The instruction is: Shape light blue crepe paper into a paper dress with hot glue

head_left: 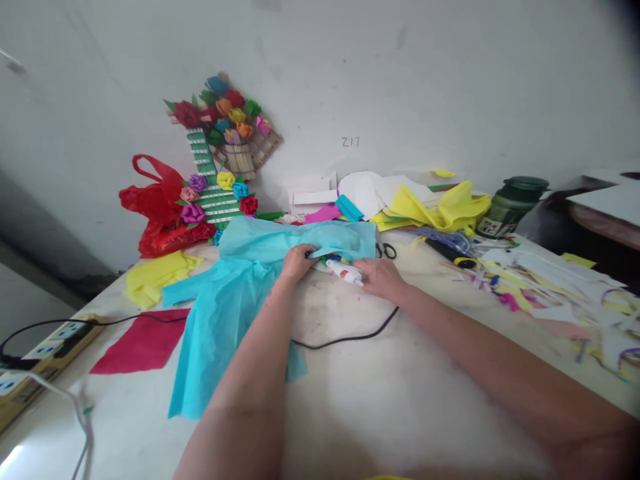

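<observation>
A sheet of light blue crepe paper lies across the middle of the table, over more blue crepe paper that spreads toward me on the left. My left hand is at the sheet's near edge with fingers curled; its fingertips are partly hidden by the paper. Beside the same edge, my right hand has its fingers closed at the back end of a white glue gun. Small green and blue bits show under the paper's edge between the hands. A black cord runs below my right wrist.
Black scissor handles poke out right of the paper. A box cutter, green jar and paper scraps lie rightward. Paper-flower decorations, a red bag, magenta paper and a power strip are leftward.
</observation>
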